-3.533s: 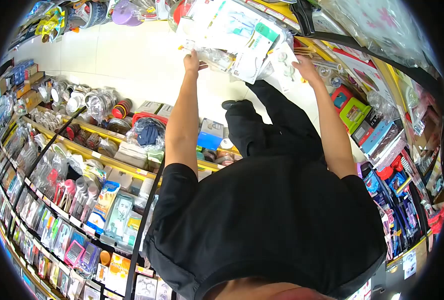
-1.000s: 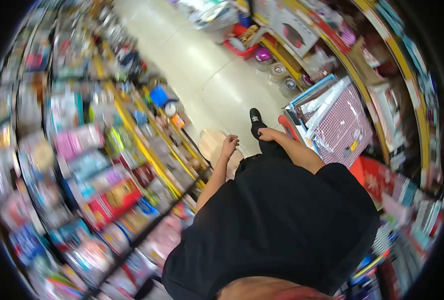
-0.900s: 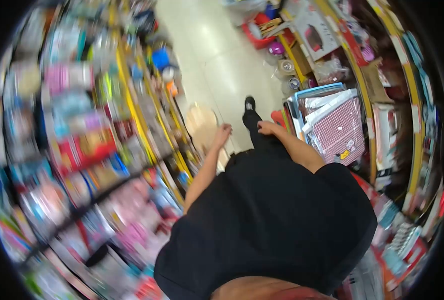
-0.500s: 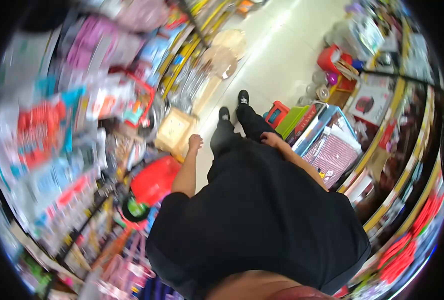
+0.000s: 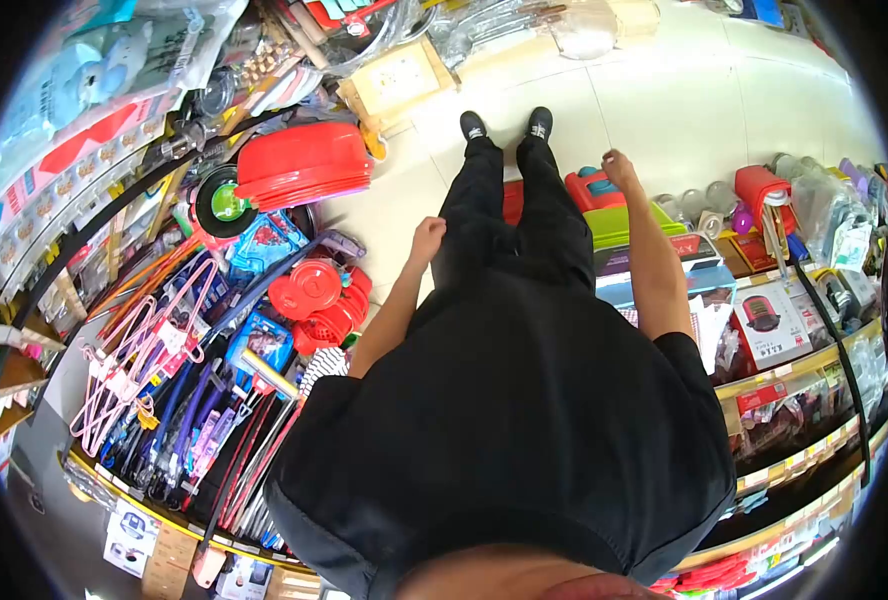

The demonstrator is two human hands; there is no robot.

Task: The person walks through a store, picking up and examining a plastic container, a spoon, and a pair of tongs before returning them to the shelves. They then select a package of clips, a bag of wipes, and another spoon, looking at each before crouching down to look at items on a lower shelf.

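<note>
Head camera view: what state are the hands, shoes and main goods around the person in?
Left hand: loosely curled, nothing visible in it.
Right hand: loosely curled, nothing visible in it.
Shoes: side by side, slightly apart, on the floor.
Red basins: nested in a stack.
Pink hangers: bunched together.
White pictured carton: cannot tell if sealed.

The person's left hand [image 5: 429, 239] curls loosely, its forearm [image 5: 394, 310] behind it and thigh [image 5: 467, 235] just beside; the right hand [image 5: 618, 169], farther forward, is half-curled.
</note>
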